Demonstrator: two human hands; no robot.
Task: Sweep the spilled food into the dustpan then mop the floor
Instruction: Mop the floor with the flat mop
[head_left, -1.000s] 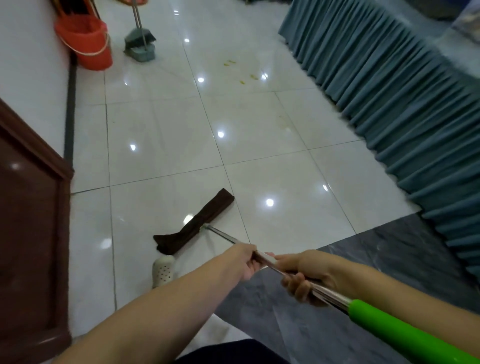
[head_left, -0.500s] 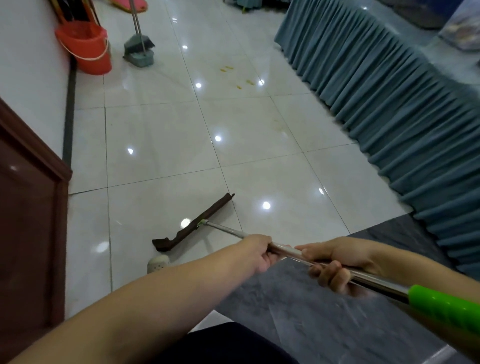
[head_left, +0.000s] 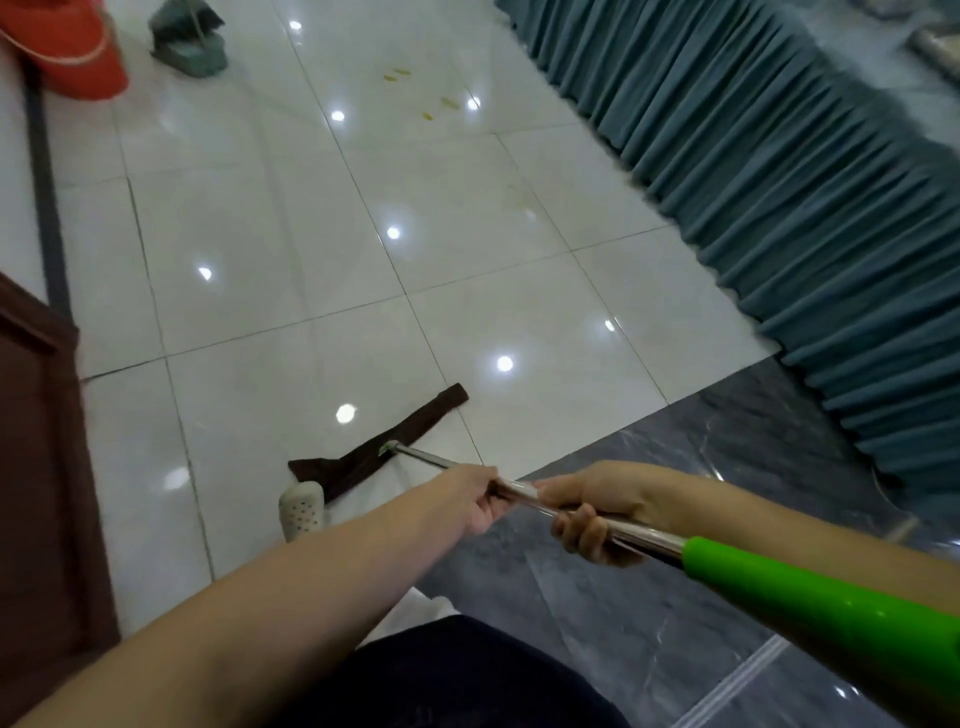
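Note:
I hold a flat mop by its steel handle (head_left: 639, 535), which ends in a green grip (head_left: 810, 603) at the lower right. My left hand (head_left: 475, 499) grips the shaft further down, my right hand (head_left: 592, 514) grips it just behind. The dark brown mop head (head_left: 379, 449) lies flat on the white tiles in front of my foot. Yellow food smears (head_left: 426, 93) mark the floor far ahead. A grey-green dustpan (head_left: 189, 47) with its broom stands at the top left.
An orange bucket (head_left: 72, 52) stands by the left wall. A pleated teal table skirt (head_left: 779, 182) runs along the right side. A brown wooden door (head_left: 36, 467) is at the left. My pale shoe (head_left: 301, 509) is beside the mop head. Dark marble flooring (head_left: 675, 623) lies below.
The view has tilted down and nearer to the floor. The mop head has shifted slightly and lies flatter on the tiles. Both hands keep their grip on the shaft.

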